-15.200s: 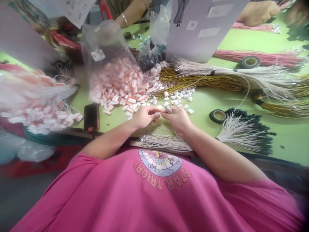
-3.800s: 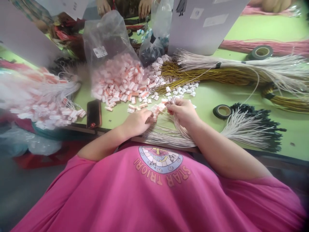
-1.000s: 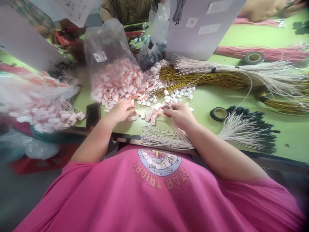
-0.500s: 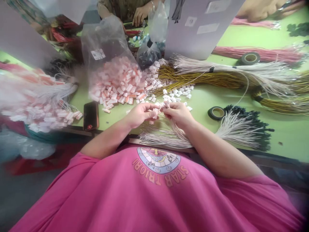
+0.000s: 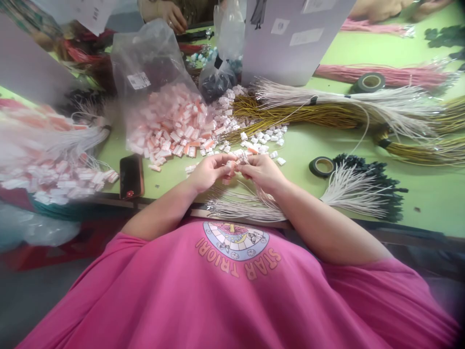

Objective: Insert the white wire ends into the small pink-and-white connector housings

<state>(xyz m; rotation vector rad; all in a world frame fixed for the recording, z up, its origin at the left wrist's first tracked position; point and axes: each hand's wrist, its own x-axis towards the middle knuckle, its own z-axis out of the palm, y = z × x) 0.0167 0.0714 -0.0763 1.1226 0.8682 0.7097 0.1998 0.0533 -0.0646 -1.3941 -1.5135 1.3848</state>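
Note:
Close together above the table's near edge, both my hands work at their fingertips. My left hand is closed in a pinch on small white-and-orange plastic connectors. Thin white wires run down from my right hand, whose fingers are closed around them. The wire ends meet the connectors between my fingertips, where the detail is too small to make out. Below my hands more loose white wires lie along the table edge. Just beyond is a scatter of white connectors.
A clear bag spills white-and-orange connectors. Left of my hands lies a phone. To the right are a black tape roll, white wires with black ends, and yellow wire bundles. Other people's hands show across the table.
The whole view has shifted slightly. My hands stay together, with the fingertips drawn closer and an orange-and-white connector showing more between them. Across the table, a person's hand has moved left.

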